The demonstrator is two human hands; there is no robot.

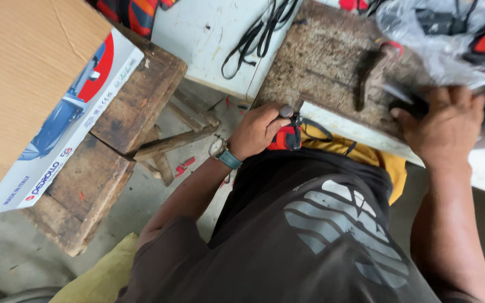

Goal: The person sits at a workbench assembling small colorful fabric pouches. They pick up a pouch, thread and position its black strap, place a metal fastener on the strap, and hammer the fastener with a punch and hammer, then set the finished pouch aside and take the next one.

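Seen from above, a seated person's left hand (258, 130) is clamped around a small red-and-black piece (285, 138) at the edge of a worn wooden board (324, 62), while the right hand (443, 130) presses a dark object (410, 105) there, work apparently midway.

Cardboard box (46, 95) on wooden stool (136, 106)

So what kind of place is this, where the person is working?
Probably a small workshop. There is a stained, worn work board, a rough old wooden stool beside it, and black straps lying on the white table. The left hand grips a tool.
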